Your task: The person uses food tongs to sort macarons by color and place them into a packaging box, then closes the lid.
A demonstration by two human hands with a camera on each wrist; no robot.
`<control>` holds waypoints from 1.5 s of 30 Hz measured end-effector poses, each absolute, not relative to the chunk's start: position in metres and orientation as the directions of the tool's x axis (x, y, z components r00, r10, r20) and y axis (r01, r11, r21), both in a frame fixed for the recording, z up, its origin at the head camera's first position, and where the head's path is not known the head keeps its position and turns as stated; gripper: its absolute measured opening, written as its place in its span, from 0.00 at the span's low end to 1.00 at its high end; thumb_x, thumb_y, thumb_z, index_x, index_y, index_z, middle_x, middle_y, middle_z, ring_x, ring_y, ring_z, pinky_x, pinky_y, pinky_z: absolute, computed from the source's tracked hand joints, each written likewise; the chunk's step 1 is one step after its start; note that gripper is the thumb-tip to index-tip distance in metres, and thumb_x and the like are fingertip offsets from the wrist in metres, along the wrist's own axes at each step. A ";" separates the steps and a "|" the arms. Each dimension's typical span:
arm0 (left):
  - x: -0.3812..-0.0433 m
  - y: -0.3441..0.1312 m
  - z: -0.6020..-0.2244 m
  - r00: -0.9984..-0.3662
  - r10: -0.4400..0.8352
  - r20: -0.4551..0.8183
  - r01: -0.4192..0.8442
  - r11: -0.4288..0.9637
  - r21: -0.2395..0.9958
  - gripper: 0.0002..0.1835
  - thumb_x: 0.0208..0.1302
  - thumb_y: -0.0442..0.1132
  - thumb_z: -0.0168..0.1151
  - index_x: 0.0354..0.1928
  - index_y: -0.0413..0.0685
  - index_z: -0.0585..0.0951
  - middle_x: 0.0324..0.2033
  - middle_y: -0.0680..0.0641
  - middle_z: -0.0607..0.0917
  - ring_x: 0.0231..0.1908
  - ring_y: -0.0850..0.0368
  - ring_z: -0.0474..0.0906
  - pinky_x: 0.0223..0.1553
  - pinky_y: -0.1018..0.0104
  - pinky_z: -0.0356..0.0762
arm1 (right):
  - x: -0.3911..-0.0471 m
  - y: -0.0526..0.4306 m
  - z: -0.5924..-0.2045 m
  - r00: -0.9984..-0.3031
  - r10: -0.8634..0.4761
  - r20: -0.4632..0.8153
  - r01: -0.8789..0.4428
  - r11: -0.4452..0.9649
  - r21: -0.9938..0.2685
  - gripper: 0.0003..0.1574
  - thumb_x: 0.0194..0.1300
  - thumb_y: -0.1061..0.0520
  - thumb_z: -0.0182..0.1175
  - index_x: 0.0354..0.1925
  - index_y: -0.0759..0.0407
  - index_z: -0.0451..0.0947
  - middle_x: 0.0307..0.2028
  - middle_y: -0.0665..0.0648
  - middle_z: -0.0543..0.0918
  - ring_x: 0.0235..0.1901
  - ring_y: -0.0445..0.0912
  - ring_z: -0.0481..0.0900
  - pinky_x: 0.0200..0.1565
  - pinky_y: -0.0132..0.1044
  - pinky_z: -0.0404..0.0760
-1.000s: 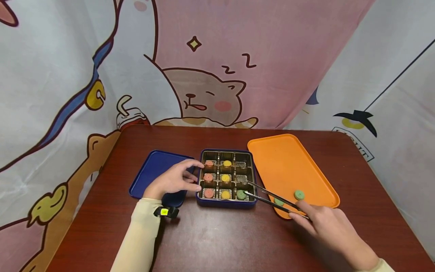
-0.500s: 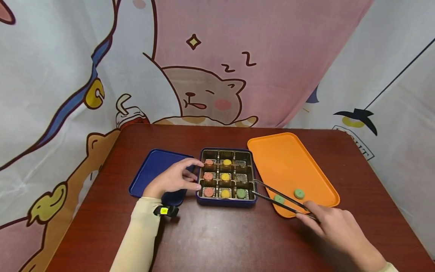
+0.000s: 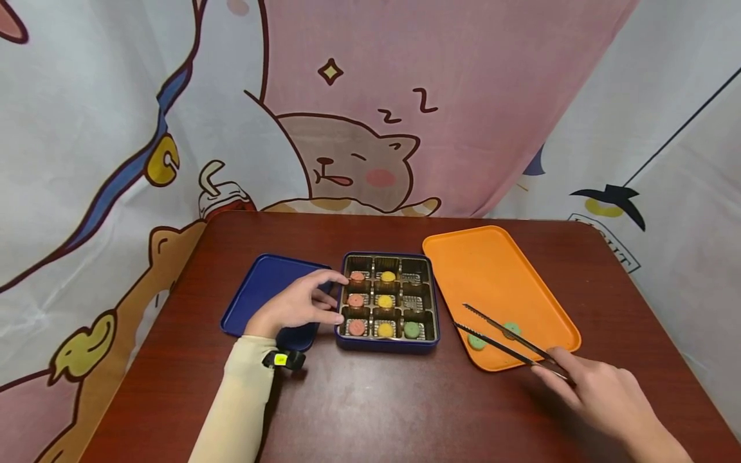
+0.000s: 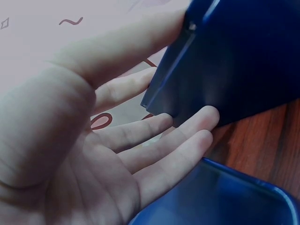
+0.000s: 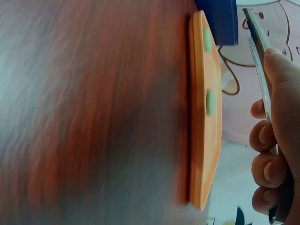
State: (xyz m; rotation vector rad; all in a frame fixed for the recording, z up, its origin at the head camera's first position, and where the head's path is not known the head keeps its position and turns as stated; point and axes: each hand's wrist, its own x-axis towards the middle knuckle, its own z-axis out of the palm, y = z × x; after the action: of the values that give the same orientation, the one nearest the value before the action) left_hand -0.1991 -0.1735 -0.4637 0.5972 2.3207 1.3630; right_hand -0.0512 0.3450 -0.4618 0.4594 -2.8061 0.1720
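Observation:
A blue box point(image 3: 386, 347) with a gold compartment insert stands mid-table. Its left column holds pink round cookies point(image 3: 356, 328), its middle column yellow cookies point(image 3: 384, 330); one green cookie point(image 3: 411, 330) lies in the front right compartment. My left hand point(image 3: 298, 305) touches the box's left side with thumb and index finger, the other fingers extended. In my right hand point(image 3: 608, 399) I grip metal tongs point(image 3: 498, 345), tips spread, nothing between them. They hover over the orange tray point(image 3: 486, 270), where two green cookies lie, a nearer one point(image 3: 477, 342) and a farther one point(image 3: 512, 326) partly behind a tong arm.
A blue lid point(image 3: 260, 289) lies left of the box, partly under my left hand. The box's middle right and back right compartments hold no cookie. A printed cloth point(image 3: 492, 96) hangs behind the brown table point(image 3: 370, 405).
The tongs have let go of the green cookie in the front right compartment. My right hand has carried them rightward, from the box to above the tray. The left hand has stayed put.

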 end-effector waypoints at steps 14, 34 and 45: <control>-0.198 -0.174 -0.463 -0.837 0.536 -0.114 0.159 0.437 0.885 0.38 0.60 0.42 0.81 0.72 0.54 0.75 0.73 0.46 0.70 0.55 0.48 0.85 0.55 0.52 0.86 | -0.035 0.382 -0.471 -0.991 -0.100 0.093 -0.106 0.992 -0.069 0.20 0.71 0.40 0.68 0.41 0.53 0.77 0.15 0.46 0.62 0.17 0.43 0.60 0.18 0.39 0.59; -0.199 -0.175 -0.465 -0.832 0.545 -0.105 0.168 0.427 0.888 0.39 0.60 0.43 0.81 0.72 0.53 0.75 0.74 0.46 0.69 0.55 0.47 0.85 0.56 0.52 0.85 | -0.030 0.404 -0.483 -0.999 -0.029 -0.013 -0.028 0.998 -0.056 0.24 0.76 0.34 0.61 0.35 0.51 0.73 0.14 0.49 0.61 0.15 0.45 0.61 0.19 0.40 0.59; -0.199 -0.174 -0.464 -0.832 0.543 -0.110 0.162 0.428 0.889 0.38 0.61 0.42 0.81 0.72 0.54 0.75 0.74 0.46 0.69 0.55 0.47 0.85 0.56 0.51 0.85 | -0.030 0.403 -0.484 -0.999 -0.042 -0.007 -0.041 0.997 -0.064 0.23 0.76 0.36 0.60 0.36 0.52 0.75 0.13 0.48 0.61 0.15 0.45 0.62 0.19 0.40 0.60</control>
State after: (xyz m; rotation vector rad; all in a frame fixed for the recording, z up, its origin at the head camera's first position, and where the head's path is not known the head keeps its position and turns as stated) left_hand -0.1988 -0.1745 -0.4639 0.6010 2.3050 1.3743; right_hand -0.0301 0.4026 -0.4841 0.0656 -3.1480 0.1005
